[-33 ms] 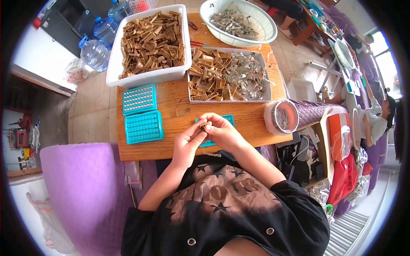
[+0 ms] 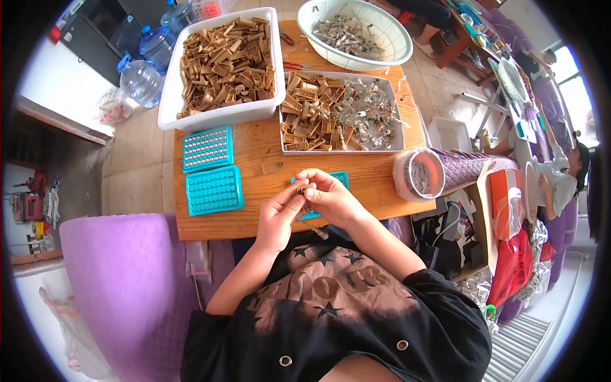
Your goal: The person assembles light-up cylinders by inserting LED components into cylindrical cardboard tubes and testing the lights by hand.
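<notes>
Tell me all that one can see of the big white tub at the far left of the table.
The white tub is a rectangular bin, plastic by its look, with rounded corners and a thick rim. It stands upright on the far left part of the wooden table, overhanging its left edge. It is heaped with small tan block-shaped parts. Its right side lies close to a shallower white tray; two teal trays lie just in front. No hand touches it.

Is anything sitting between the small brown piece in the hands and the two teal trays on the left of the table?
Nothing visible does. The left hand and right hand pinch the small brown piece together over the table edge. Only bare wooden table lies between it and the nearer teal tray; a loose brown piece lies farther back.
</notes>
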The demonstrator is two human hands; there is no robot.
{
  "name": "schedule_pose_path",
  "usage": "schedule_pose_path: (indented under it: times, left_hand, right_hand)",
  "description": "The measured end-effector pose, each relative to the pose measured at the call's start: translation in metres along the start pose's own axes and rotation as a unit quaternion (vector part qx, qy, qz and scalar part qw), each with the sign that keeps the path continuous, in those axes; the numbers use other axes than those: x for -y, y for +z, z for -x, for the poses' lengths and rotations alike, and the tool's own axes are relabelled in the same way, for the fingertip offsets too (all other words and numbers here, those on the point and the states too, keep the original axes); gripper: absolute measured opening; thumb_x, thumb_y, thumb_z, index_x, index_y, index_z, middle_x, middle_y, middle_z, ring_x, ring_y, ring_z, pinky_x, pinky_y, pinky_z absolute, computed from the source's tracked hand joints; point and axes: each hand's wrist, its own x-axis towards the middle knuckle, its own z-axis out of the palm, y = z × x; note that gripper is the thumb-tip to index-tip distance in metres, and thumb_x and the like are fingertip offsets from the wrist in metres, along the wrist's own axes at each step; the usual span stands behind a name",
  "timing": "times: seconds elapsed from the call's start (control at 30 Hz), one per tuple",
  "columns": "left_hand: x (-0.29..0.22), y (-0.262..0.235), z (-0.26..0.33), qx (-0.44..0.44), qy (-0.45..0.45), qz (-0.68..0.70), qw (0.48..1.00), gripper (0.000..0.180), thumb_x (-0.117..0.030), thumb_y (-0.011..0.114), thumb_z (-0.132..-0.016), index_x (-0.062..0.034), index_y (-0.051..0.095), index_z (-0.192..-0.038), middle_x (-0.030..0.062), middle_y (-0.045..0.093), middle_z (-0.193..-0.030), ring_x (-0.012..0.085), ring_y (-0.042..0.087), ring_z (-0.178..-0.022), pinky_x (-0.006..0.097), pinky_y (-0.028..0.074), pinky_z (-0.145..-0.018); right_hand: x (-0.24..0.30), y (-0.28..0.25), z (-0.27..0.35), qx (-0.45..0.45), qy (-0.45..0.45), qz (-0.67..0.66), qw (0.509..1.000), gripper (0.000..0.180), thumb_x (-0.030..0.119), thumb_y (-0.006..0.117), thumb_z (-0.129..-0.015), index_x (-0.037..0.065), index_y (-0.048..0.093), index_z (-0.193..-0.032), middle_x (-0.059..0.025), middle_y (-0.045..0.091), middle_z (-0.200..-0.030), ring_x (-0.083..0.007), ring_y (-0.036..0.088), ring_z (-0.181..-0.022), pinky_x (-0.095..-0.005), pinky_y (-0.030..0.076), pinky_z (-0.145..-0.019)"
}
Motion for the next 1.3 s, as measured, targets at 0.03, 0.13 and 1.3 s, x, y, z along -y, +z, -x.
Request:
schedule_pose_path:
  times: [0.03, 0.13, 1.3]
  left_hand:
    - [0.000, -0.003, 0.000, 0.001, -0.062, 0.109, 0.992, 0.031, -0.006, 0.062, -0.088, -0.0015, 0.060, -0.119, 0.0100, 0.065, -0.111, 0.0179, 0.062, -0.101, 0.032, 0.051, -0.089]
    - [0.004, -0.013, -0.001, 0.034, -0.051, 0.128, 0.990, 0.028, -0.006, 0.063, -0.087, -0.0037, 0.062, -0.115, 0.0104, 0.065, -0.111, 0.0177, 0.062, -0.100, 0.033, 0.051, -0.089]
    - [0.015, -0.026, -0.007, 0.017, -0.040, 0.208, 0.977, 0.028, -0.005, 0.062, -0.088, -0.0057, 0.060, -0.116, 0.0081, 0.063, -0.110, 0.0169, 0.062, -0.099, 0.033, 0.052, -0.089]
  right_hand:
    - [0.000, -0.002, 0.000, 0.031, 0.026, -0.022, 0.999, 0.029, 0.007, 0.067, -0.085, 0.006, 0.056, -0.112, -0.0048, 0.061, -0.101, -0.0137, 0.061, -0.090, -0.0294, 0.052, -0.077]
    - [-0.004, -0.002, -0.001, 0.056, 0.028, -0.039, 0.997, 0.031, 0.008, 0.065, -0.086, 0.006, 0.055, -0.115, -0.0055, 0.061, -0.103, -0.0155, 0.061, -0.092, -0.0319, 0.052, -0.077]
    - [-0.015, 0.010, -0.005, 0.003, 0.058, -0.079, 0.995, 0.027, 0.013, 0.060, -0.091, 0.008, 0.053, -0.117, -0.0004, 0.058, -0.106, -0.0125, 0.057, -0.099, -0.0281, 0.045, -0.089]
